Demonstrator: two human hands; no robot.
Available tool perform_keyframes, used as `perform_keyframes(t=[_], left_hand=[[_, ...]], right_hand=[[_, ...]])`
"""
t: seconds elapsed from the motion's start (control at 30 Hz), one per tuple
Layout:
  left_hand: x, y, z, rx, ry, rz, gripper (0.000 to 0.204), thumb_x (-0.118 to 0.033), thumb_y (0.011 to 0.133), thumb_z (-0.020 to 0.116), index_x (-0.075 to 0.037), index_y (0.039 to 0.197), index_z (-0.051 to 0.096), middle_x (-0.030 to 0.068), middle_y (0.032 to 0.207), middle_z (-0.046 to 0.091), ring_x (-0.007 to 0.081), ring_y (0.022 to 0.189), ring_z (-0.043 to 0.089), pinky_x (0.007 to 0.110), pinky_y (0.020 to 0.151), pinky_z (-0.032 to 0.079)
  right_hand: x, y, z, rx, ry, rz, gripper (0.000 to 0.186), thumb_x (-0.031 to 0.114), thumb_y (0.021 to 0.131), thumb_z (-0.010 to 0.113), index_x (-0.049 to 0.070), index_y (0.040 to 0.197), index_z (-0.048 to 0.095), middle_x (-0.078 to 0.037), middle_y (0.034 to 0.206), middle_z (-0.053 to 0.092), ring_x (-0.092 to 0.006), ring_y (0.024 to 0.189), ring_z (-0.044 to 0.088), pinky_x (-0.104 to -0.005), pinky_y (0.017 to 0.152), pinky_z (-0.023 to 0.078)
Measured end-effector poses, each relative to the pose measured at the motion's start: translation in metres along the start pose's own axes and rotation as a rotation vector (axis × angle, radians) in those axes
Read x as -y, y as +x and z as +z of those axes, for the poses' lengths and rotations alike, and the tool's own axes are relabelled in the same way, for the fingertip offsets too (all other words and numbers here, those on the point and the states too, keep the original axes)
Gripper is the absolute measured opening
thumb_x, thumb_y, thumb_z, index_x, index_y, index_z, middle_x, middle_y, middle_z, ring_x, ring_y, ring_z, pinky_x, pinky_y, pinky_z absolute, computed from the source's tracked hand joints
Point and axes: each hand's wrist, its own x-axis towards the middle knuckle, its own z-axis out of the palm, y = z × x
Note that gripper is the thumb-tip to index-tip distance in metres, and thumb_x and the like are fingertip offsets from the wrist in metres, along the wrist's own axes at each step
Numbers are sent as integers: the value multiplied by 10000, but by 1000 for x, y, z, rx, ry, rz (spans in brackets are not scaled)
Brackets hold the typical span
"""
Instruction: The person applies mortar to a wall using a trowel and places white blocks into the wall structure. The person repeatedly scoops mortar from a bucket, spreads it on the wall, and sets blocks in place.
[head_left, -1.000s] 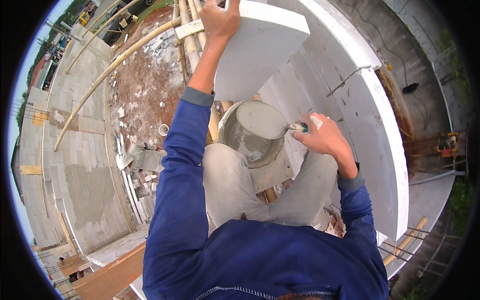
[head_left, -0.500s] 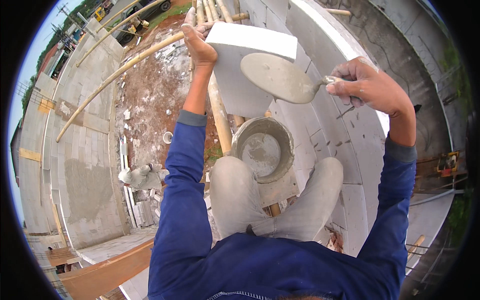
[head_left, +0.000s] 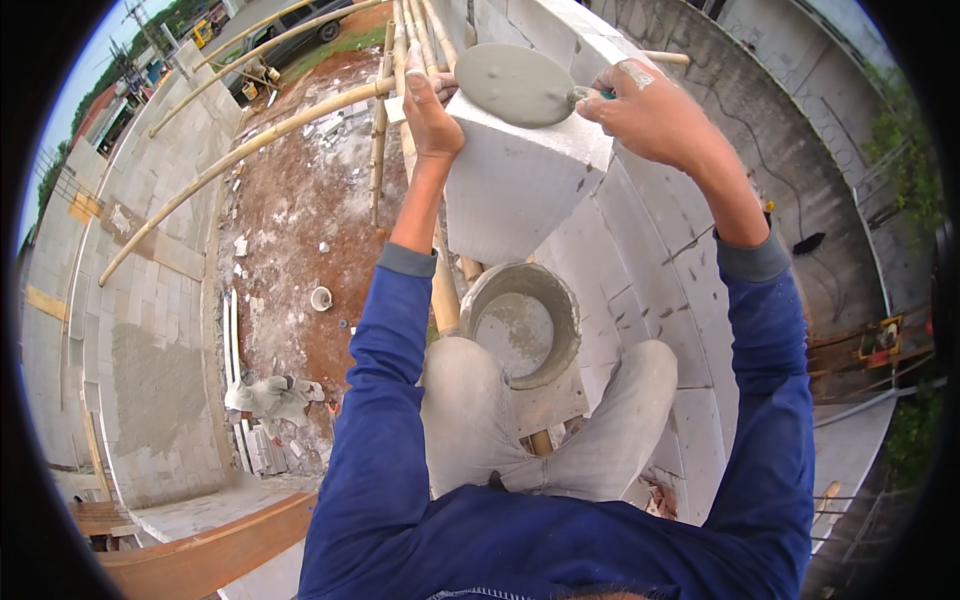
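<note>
A white lightweight building block (head_left: 520, 190) is tilted in front of me beside the wall. My left hand (head_left: 432, 118) grips its left side, with the thumb pointing up and the other fingers partly hidden behind the block. In my right hand (head_left: 640, 112) is the handle of a trowel (head_left: 513, 86), fingers closed around it. The trowel's rounded blade, coated in grey mortar, lies over the block's far top edge; whether it touches the block I cannot tell. Below the block, in front of my knees, a mortar-crusted bucket (head_left: 567, 315) holds wet grey mortar.
A white block wall (head_left: 690, 310) runs along my right side. Bamboo poles (head_left: 235, 155) cross at the left and ahead. Far below on the reddish ground (head_left: 300, 215), a person (head_left: 270, 397) bends near stacked blocks. A wooden beam (head_left: 215, 545) lies at lower left.
The block has turned and shifted slightly right, with my left hand still on it. My right hand has carried the trowel forward and left, over the block's far edge.
</note>
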Motion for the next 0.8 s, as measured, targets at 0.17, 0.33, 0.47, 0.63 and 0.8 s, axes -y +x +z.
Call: perform_keyframes(t=[0.17,0.33,0.47,0.63,0.8], left_hand=[[-6,-4,9,19,7,-41,1124,-861,1017,255,26,1699,150,226,1055,723,263,1065,699,348,1017,507],[6,1,1,17,-12,-47,1054,-796,1058,253,52,1681,182,225,1036,729,271,1011,724,361,979,547],[7,2,8,-23,-70,-46,984,-708,1102,294,108,1650,242,180,937,729,258,956,735,375,958,582],[6,5,8,-11,-79,-37,1009,-730,1089,310,111,1644,256,178,918,727,247,925,728,344,914,578],[4,6,14,-1,-80,-76,1018,-745,1081,315,104,1642,273,187,922,730,234,910,725,328,889,567]], right_hand=[[0,5,10,-110,-129,-45,453,342,956,627,-26,1197,737,-244,1127,750,-398,1015,735,-481,896,586],[-11,-14,6,-92,-43,65,500,383,967,634,-12,1257,732,-203,1169,754,-379,1093,722,-486,950,568],[-38,-21,4,-130,13,118,514,394,953,723,-38,1231,734,-136,959,695,-228,856,687,-368,796,549],[-46,-32,-14,5,325,278,485,391,942,756,-23,1194,738,-75,886,692,-159,779,648,-317,715,532],[-63,-41,-23,134,569,279,386,370,962,768,-1,1070,749,-34,823,682,-106,706,607,-269,636,495]])
